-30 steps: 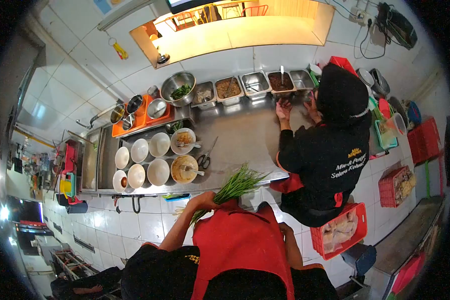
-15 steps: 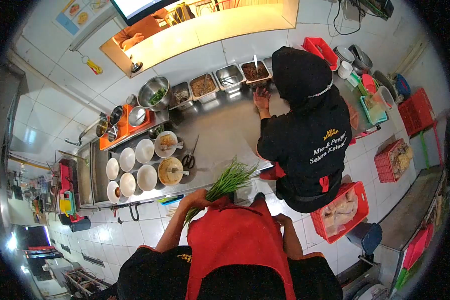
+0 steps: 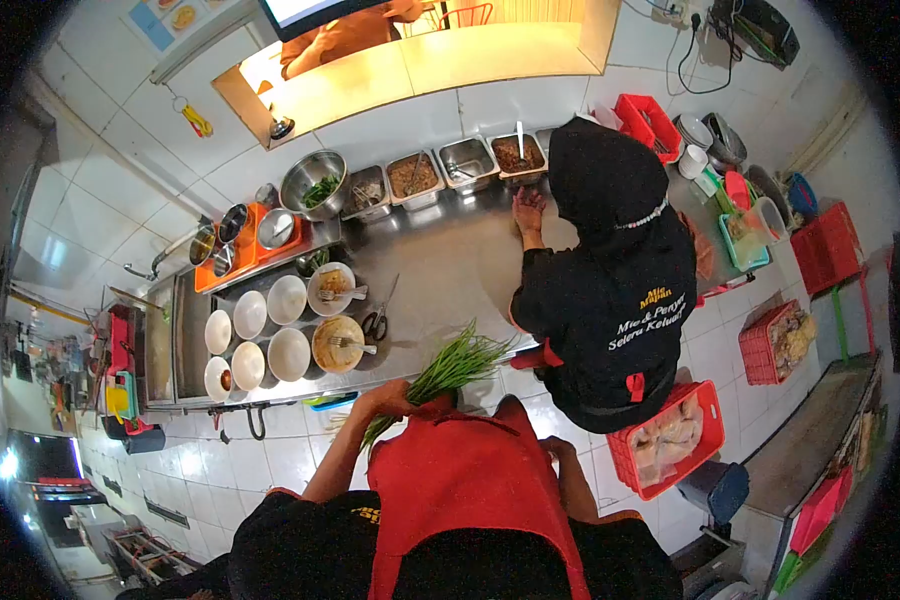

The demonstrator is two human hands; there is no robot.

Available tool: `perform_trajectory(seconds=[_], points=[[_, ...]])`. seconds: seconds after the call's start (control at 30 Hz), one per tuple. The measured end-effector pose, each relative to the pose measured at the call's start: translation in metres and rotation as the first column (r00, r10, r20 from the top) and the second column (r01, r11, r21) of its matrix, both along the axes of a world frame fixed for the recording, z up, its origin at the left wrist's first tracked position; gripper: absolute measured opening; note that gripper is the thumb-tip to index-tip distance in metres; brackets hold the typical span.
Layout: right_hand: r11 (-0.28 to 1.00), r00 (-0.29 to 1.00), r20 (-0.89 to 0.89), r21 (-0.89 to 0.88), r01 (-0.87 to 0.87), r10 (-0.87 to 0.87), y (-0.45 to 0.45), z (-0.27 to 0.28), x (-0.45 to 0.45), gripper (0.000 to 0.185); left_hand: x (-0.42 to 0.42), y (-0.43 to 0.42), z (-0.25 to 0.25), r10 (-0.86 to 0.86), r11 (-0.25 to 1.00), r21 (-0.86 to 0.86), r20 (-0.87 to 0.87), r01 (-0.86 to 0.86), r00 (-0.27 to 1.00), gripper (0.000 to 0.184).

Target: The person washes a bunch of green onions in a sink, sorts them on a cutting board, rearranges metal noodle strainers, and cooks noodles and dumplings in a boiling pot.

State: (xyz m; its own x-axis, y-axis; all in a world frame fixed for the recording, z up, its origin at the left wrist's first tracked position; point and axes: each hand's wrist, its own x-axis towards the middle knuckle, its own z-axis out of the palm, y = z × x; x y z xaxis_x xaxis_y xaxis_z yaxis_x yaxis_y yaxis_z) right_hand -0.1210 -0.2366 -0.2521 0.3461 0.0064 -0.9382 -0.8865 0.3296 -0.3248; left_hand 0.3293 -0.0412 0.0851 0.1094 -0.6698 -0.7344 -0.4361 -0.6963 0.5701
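My left hand is wrapped round a bunch of long green stalks, held in front of my red apron at the counter's front edge. The leafy ends point to the right and the stems hang down to the left. My right hand hangs low beside the apron's right side, over the floor; its fingers are too small and dark to make out. Beyond the greens, scissors lie on the steel counter, next to white bowls, two of which hold forks and food remains.
A co-worker in black stands at the counter on the right, one hand near the metal food trays. A steel bowl of greens stands at the back left. Behind the co-worker, a red crate holds bagged food.
The view has swung right over the last second. The co-worker's body has turned and shifted left along the counter. The bunch stays in my left hand.
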Motion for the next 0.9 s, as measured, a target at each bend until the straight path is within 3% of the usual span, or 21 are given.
perform_trajectory(seconds=[0.07, 0.1, 0.13, 0.3, 0.37, 0.5, 0.7, 0.73, 0.77, 0.83, 0.9], points=[[1.0, 1.0, 0.007, -0.026, 0.015, -0.015, 0.002, 0.022, 0.004, 0.057, 0.0, -0.004, 0.013, 0.026, 0.999, 0.031, -0.026, -0.025, 0.999, 0.044], [0.975, 0.975, -0.074, -0.057, -0.214, 0.21, 0.0, 0.029, 0.017, 0.064, -0.001, -0.008, 0.029, 0.009, 1.0, 0.017, -0.011, -0.009, 1.0, 0.042], [0.968, 0.966, -0.092, -0.054, -0.245, 0.24, 0.0, 0.03, 0.019, 0.064, -0.002, -0.011, 0.039, -0.008, 1.0, 0.003, 0.005, 0.007, 1.0, 0.04], [0.993, 0.996, -0.034, -0.082, -0.083, 0.08, -0.003, 0.035, 0.022, 0.065, 0.015, 0.007, -0.019, 0.006, 1.0, 0.007, 0.005, -0.006, 1.0, 0.046], [0.993, 0.998, -0.027, -0.098, -0.061, 0.058, -0.004, 0.039, 0.026, 0.066, 0.014, 0.004, -0.009, -0.005, 1.0, 0.009, 0.039, 0.005, 0.999, 0.052], [0.992, 1.0, -0.013, -0.124, -0.023, 0.021, -0.002, 0.051, 0.031, 0.067, 0.01, 0.003, 0.019, 0.028, 0.996, -0.082, 0.018, -0.026, 0.999, 0.046], [0.979, 0.998, 0.032, -0.194, 0.057, -0.052, 0.004, 0.067, 0.039, 0.068, 0.011, 0.006, 0.002, 0.032, 0.999, -0.009, -0.025, -0.032, 0.999, 0.04], [0.979, 0.931, 0.332, -0.08, 0.186, -0.149, 0.005, 0.0, 0.007, 0.069, 0.011, 0.007, -0.002, 0.028, 1.0, -0.003, -0.026, -0.028, 0.999, 0.039], [0.978, 0.931, 0.331, -0.083, 0.19, -0.153, 0.006, 0.0, 0.007, 0.069, 0.011, 0.008, -0.004, 0.024, 1.0, -0.006, -0.029, -0.024, 0.999, 0.039], [0.966, 0.916, 0.307, 0.093, 0.24, -0.257, 0.007, 0.009, 0.016, 0.059, 0.012, 0.009, -0.006, 0.013, 0.999, -0.033, -0.055, -0.015, 0.998, 0.039], [0.986, 0.957, 0.239, 0.006, 0.165, -0.162, 0.012, 0.02, 0.023, 0.059, 0.014, 0.014, -0.013, 0.001, 0.999, -0.046, -0.016, -0.002, 1.0, 0.038]])
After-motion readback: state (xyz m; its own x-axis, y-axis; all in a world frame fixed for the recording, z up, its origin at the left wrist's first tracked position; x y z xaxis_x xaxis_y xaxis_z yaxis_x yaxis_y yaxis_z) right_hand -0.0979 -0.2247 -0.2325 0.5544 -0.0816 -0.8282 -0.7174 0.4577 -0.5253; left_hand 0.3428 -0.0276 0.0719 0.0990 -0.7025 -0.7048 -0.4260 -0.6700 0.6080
